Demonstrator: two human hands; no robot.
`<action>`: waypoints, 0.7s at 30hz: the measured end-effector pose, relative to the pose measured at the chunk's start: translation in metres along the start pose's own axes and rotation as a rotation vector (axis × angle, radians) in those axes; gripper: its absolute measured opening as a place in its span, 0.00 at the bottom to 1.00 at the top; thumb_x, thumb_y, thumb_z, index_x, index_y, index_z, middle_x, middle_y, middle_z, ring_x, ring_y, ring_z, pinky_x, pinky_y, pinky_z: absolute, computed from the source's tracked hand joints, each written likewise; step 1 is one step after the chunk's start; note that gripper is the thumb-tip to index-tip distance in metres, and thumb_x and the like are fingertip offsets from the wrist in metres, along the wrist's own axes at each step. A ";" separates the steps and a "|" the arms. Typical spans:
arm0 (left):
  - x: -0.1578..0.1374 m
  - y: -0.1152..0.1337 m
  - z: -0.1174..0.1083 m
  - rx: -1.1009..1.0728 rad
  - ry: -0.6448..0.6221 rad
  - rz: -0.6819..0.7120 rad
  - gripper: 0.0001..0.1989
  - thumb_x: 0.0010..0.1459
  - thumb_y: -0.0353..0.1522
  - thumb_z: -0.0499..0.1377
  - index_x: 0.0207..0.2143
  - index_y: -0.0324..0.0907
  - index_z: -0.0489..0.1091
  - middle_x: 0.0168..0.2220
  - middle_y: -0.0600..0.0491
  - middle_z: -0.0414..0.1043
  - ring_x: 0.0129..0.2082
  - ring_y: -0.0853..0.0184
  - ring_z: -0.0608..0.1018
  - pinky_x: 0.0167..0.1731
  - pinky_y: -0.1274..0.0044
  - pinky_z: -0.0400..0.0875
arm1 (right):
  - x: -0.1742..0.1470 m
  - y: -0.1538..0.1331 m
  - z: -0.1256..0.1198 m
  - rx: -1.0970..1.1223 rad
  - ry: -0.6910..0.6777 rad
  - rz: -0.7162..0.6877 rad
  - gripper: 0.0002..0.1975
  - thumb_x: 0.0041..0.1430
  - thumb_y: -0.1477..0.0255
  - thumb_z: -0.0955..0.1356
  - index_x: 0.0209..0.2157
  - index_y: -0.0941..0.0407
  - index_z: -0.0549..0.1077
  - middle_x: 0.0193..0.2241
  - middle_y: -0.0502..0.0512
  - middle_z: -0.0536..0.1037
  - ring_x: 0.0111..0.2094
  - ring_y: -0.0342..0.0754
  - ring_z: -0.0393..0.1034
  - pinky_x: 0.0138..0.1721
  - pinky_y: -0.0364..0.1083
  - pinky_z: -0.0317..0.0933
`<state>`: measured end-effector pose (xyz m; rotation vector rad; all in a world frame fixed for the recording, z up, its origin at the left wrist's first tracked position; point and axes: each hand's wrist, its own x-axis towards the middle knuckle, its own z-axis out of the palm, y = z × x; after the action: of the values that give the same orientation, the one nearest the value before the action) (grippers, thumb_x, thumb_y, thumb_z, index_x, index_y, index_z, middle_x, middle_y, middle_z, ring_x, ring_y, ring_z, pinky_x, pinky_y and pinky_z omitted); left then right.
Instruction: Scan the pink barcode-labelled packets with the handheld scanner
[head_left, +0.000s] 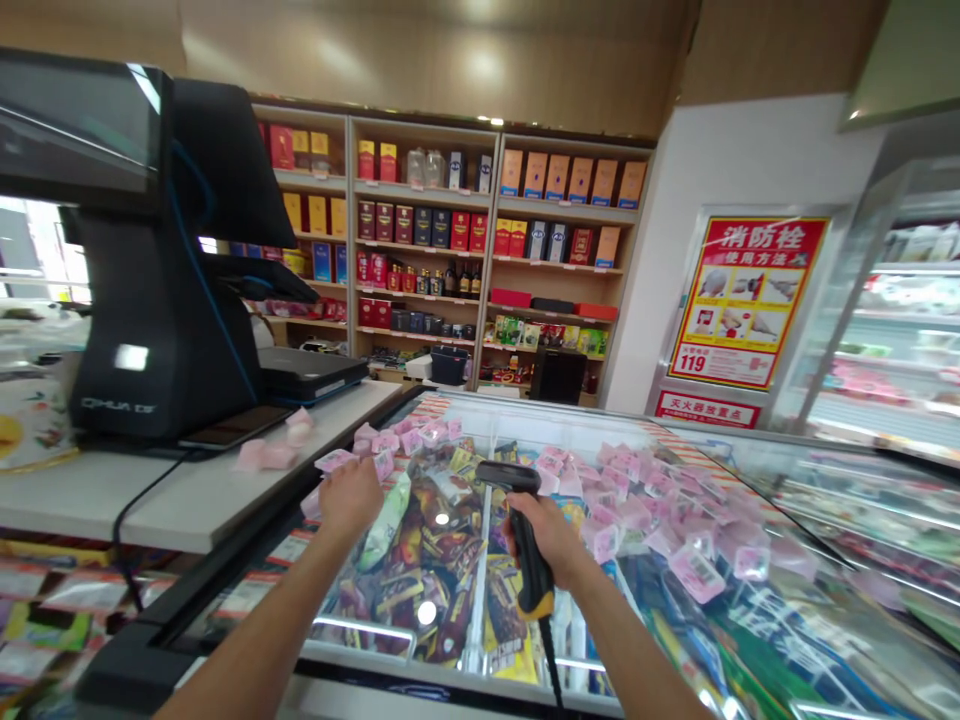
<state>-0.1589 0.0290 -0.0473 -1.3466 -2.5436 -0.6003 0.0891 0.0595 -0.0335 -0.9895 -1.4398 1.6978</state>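
Observation:
Over the far left part of a glass-topped freezer (pixel 296 590), my left hand (pixel 351 497) is closed, its fingers pinched at a pink price label (pixel 335 460) with printing on it. Several more pink labels (pixel 412 438) lie just beyond these fingers. My right hand (pixel 553 535) grips a black barcode scanner (pixel 534 575) by its handle, with the head pointing left above the glass. A cable runs down from its yellow-trimmed base. To the right, a large heap of pink labels (pixel 637 490) covers the glass. Packaged frozen treats (pixel 431 560) show underneath.
A black checkout terminal (pixel 161 330) stands on the white counter (pixel 172 505) at left, with a few blurred pink labels (pixel 274 448) near it. Shelves of boxed goods (pixel 420 228) line the back wall. A red-and-yellow notice (pixel 750 300) hangs at right, beside a display cooler (pixel 892 330).

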 end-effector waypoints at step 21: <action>-0.001 0.077 0.042 -0.411 0.103 0.465 0.31 0.43 0.23 0.53 0.50 0.43 0.47 0.46 0.49 0.58 0.47 0.65 0.64 0.45 0.73 0.58 | -0.008 -0.002 -0.010 -0.011 -0.012 0.012 0.13 0.45 0.63 0.60 0.18 0.59 0.64 0.10 0.48 0.65 0.10 0.39 0.57 0.11 0.39 0.54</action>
<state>-0.0937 0.0853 -0.0653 -1.8998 -1.9829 -1.0897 0.1018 0.0569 -0.0317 -0.9974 -1.4549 1.7096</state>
